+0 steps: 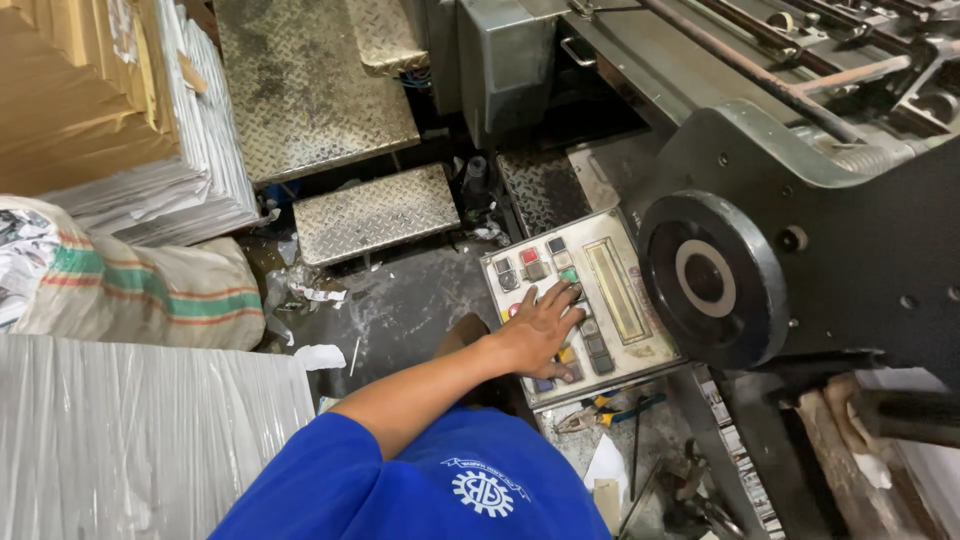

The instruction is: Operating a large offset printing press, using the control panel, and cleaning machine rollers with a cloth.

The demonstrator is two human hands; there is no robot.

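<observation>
My left hand lies palm down on a slanted control panel of a large dark machine. Its fingers are spread over the square buttons in the panel's left column and hold nothing. The fingertips touch buttons near the green and red ones. My arm in a blue sleeve reaches in from the lower left. My right hand is out of sight.
A big round black wheel sits right of the panel. Pliers and tools lie below it. Metal tread-plate steps are beyond; a striped sack, stacked sheets and a plastic-wrapped pile stand at left.
</observation>
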